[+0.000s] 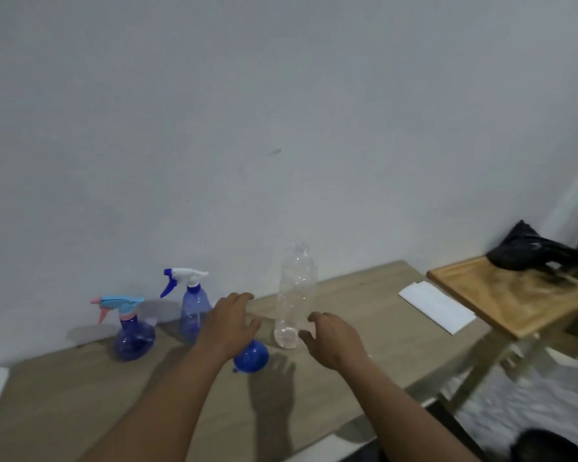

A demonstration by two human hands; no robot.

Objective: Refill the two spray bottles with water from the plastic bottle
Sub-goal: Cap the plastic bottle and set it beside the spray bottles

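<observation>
**Forearms reach over the worktop, both grips empty**

Both of my forearms stretch forward from the bottom edge. My left grip (229,323) hovers open with loosely spread fingers and holds nothing. A blue funnel (251,357) sits on the worktop (80,411) just under its wrist. My right grip (334,338) is also open and empty. Its fingers curve toward the clear plastic bottle (296,295), which stands upright between my two grips, just beside the right fingertips. I cannot tell whether they touch.

Further left, near the wall, stand the pink-nosed spray bottle (132,331) and the white-headed spray bottle (194,308), both with heads on. I judge that refilling has not begun. Next, a spray head must come off before any pouring. How much water the plastic bottle holds is unclear.
</observation>
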